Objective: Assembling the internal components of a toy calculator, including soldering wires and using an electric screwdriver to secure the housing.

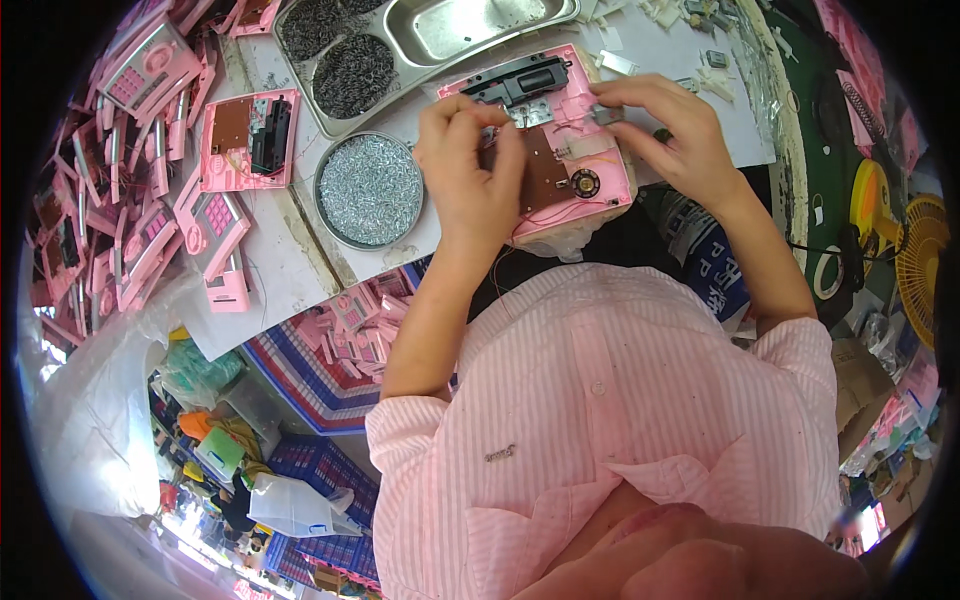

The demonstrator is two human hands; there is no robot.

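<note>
An opened pink plastic housing (612, 182) lies in front of me on the table. Inside it sit a black mechanism (535, 84), a brown circuit board (543, 172), a small round speaker (585, 183) and thin wires. My left hand (468, 165) is over the housing's left side, its fingers curled together beside a shiny metal plate (532, 113); what they hold, if anything, is hidden. At the housing's right edge, my right hand (675, 130) pinches a small grey part (606, 115) between thumb and forefinger.
A round dish of silvery screws (370, 190) stands left of the housing. Behind it, a metal tray (400, 70) holds dark small parts. Another opened pink housing (248, 140) lies further left, near piled pink units (150, 70). Small pale parts (618, 63) lie at the back right.
</note>
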